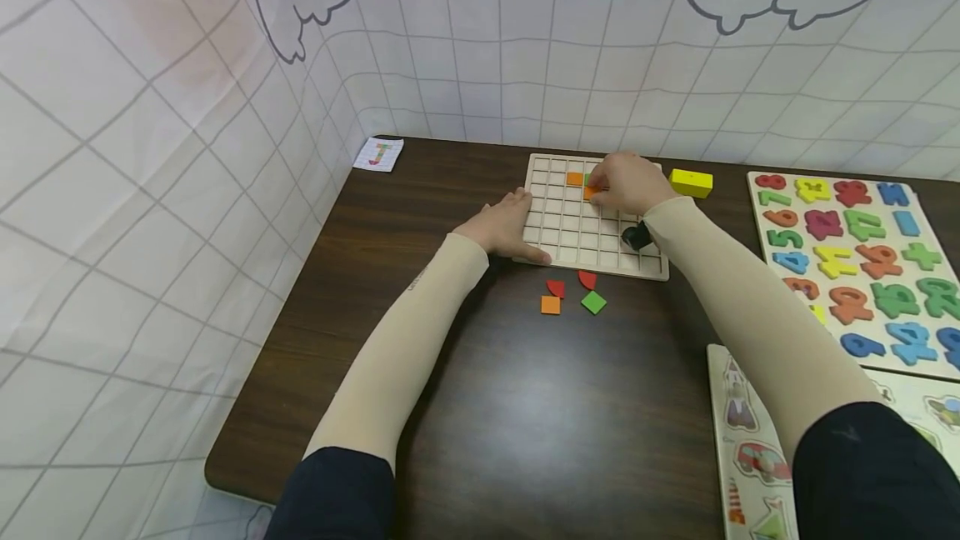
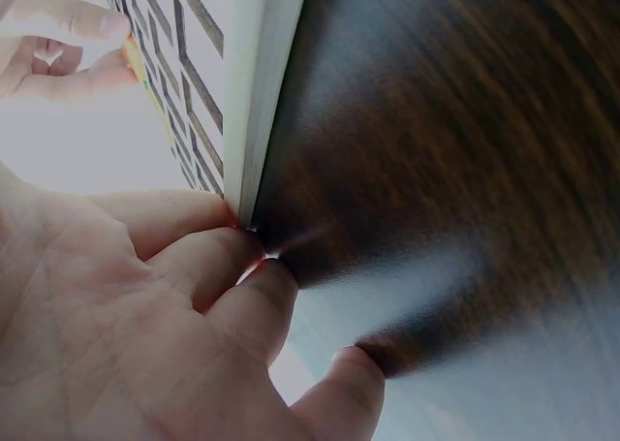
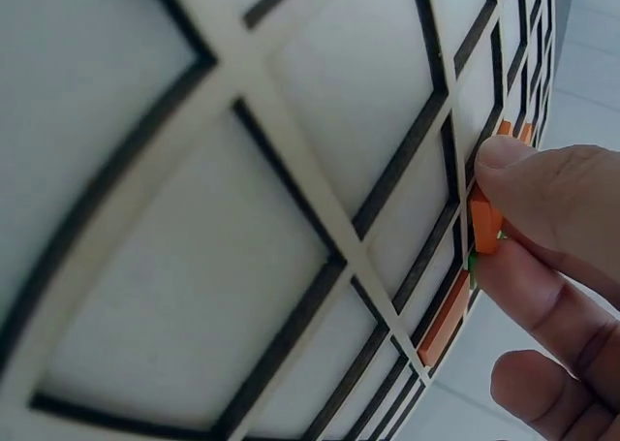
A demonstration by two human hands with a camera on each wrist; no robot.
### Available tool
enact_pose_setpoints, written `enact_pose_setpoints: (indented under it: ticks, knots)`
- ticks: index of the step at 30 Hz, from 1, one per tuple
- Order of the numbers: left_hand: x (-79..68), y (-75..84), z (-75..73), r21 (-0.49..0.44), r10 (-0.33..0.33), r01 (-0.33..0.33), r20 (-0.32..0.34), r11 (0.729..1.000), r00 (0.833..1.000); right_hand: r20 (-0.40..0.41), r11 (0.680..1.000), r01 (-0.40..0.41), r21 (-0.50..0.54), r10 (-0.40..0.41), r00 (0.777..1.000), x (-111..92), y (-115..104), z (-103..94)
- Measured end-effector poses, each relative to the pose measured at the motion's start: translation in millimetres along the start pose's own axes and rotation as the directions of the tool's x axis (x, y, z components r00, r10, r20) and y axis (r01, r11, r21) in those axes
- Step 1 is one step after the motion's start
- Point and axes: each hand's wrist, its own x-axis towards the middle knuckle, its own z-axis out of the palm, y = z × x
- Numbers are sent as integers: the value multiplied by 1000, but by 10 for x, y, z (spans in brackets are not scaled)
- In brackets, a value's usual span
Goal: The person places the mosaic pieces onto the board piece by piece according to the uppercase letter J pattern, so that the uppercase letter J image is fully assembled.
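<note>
A wooden grid board (image 1: 551,232) lies near the back of the table. My right hand (image 1: 628,183) is over its upper part, pinching an orange square tile (image 3: 484,223) between thumb and finger. Beside that tile, an orange square (image 1: 574,179) sits in a cell, and a bit of green tile (image 3: 473,269) shows; the hand hides other cells. My left hand (image 1: 504,227) rests at the board's left edge, fingers spread and touching it. In front of the board lie two red rounded pieces (image 1: 556,288), an orange square (image 1: 551,305) and a green square (image 1: 594,302).
A yellow block (image 1: 691,183) stands right of the board. A small picture card (image 1: 378,154) lies at the back left corner. At the right are a number puzzle board (image 1: 806,207) and a picture puzzle board (image 1: 716,390). Grid-patterned cloth (image 1: 480,65) hangs behind and left.
</note>
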Motion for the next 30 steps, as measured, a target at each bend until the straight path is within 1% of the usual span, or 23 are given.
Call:
enact_pose_setpoints:
  ticks: [9, 15, 19, 21, 24, 27, 30]
  knots:
    - [6, 24, 51, -11, 9, -9, 20, 1000, 1000, -23, 1000, 14, -26, -15, 1000, -68, 58, 68]
    - [19, 16, 43, -9, 8, -8, 10, 1000, 1000, -58, 997, 73, -28, -74, 996, -161, 19, 72]
    - [36, -6, 20, 0, 10, -10, 5, 1000, 1000, -45, 990, 137, -22, -138, 989, -280, -79, 74]
    - [57, -22, 17, 6, 10, -10, 6, 1000, 1000, -33, 982, 187, -21, -188, 982, -366, -140, 78]
    - [83, -26, 14, 5, 11, -11, 7, 1000, 1000, -24, 962, 274, -6, -274, 962, -519, -223, 93]
    - [88, -20, 15, 5, 7, -7, 11, 1000, 1000, -12, 934, 351, 56, -351, 936, -678, -299, 110]
    - [72, -9, 7, 4, 1, -1, 14, 1000, 1000, 26, 909, 398, 125, -404, 914, -820, -382, 107]
